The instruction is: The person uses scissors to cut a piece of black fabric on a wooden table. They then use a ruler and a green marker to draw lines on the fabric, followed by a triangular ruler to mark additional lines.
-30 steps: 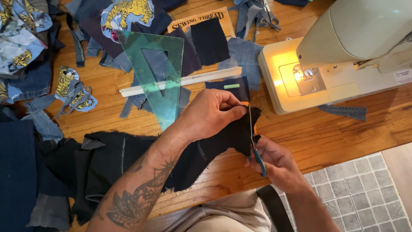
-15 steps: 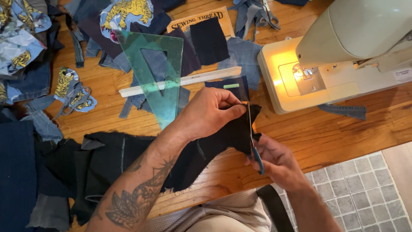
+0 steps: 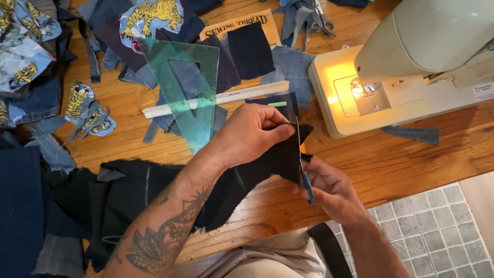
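My left hand (image 3: 252,135) pinches the upper edge of a piece of black fabric (image 3: 272,162) and holds it up over the wooden table (image 3: 391,159). My right hand (image 3: 332,193) grips a pair of scissors with blue handles (image 3: 307,186). Their blades run up along the fabric's right edge, close to my left thumb and fingers. The rest of the black cloth (image 3: 128,195) trails down to the left onto the table under my left forearm.
A cream sewing machine (image 3: 411,62) with its lamp lit stands at the right. A green transparent set square (image 3: 190,87) and a white ruler (image 3: 216,100) lie behind my hands among denim scraps (image 3: 293,72) and tiger-print pieces (image 3: 87,110). Grey tiled floor (image 3: 437,231) shows beyond the table edge.
The scissors and both hands hold almost the same place; the blades have edged slightly further up along the fabric's right edge.
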